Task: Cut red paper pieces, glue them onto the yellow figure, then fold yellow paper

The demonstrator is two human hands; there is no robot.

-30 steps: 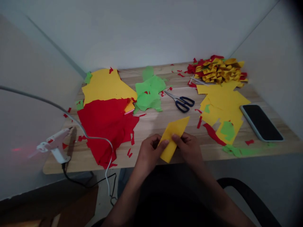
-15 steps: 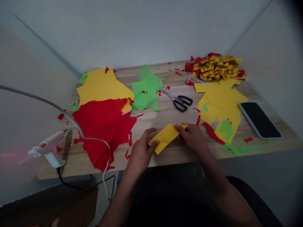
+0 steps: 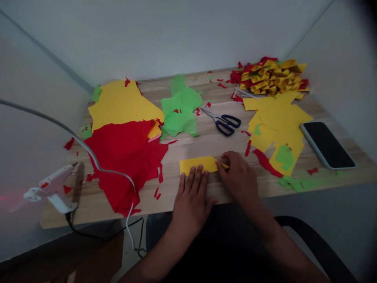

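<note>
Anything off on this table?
Bit messy: loose red scraps litter the table, and the glue gun sits by the left edge, its black cord dropping off the front; a snag might drag it down. The yellow strip under the left hand looks intact.

left hand (image 3: 191, 198) lies flat, right hand (image 3: 238, 173) pinches.
</note>
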